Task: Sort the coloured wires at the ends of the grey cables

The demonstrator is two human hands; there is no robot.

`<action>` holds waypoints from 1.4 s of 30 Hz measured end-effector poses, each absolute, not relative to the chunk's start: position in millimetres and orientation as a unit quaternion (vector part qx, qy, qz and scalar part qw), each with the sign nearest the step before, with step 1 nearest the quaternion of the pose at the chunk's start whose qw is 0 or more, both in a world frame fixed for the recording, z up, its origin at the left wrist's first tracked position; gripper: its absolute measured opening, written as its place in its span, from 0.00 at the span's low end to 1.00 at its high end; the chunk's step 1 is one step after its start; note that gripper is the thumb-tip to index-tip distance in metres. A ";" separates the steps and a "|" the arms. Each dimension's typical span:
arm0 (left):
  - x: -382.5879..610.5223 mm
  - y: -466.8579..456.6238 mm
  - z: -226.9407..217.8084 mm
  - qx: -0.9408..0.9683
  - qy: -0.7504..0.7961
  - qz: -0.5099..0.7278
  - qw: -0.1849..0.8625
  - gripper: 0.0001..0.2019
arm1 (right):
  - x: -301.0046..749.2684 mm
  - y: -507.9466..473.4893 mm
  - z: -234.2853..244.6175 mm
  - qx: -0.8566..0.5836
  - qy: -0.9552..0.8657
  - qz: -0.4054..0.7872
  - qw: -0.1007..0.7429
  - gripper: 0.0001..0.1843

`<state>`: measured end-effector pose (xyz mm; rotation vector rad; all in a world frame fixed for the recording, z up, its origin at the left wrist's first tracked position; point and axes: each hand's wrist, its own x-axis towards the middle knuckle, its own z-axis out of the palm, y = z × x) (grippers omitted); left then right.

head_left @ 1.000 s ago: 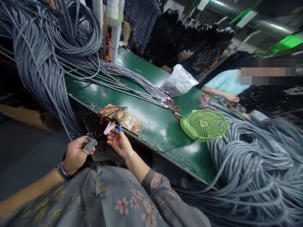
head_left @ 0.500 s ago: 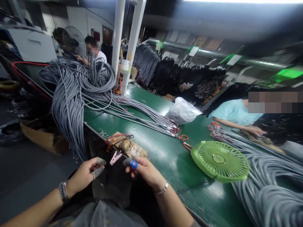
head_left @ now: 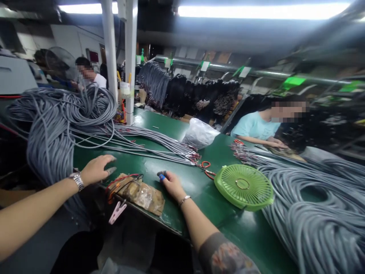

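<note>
The tape-wrapped board (head_left: 139,194) lies at the near edge of the green table (head_left: 196,194), between the two hands and apart from both. The left hand (head_left: 95,170) is just beyond its left end, thumb and fingers spread; the right hand (head_left: 172,185) is beside its right end, fingers bent in — whether they pinch anything I cannot tell. A pink clothespin (head_left: 117,212) hangs at the board's near side. Past the hands lies a bundle of grey cables (head_left: 159,144), and right of it a green fan (head_left: 243,186). Half a second ago both hands were on the near side of the board, flanking the clothespin — now they are out over the table, farther apart.
</note>
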<state>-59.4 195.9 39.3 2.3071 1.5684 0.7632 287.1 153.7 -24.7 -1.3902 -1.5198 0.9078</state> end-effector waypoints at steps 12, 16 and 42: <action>66.8 301.4 59.3 0.896 0.441 0.039 0.027 0.37 | 280.5 161.7 -28.7 -0.575 -0.608 0.332 0.435 0.12; 113.5 308.8 59.4 0.907 0.421 0.007 0.019 0.37 | 278.5 161.9 -25.8 -0.591 -0.607 0.322 0.423 0.10; 67.3 119.0 131.5 0.866 0.494 0.061 -0.043 0.10 | 297.3 160.9 -28.4 -0.550 -0.590 0.397 0.438 0.17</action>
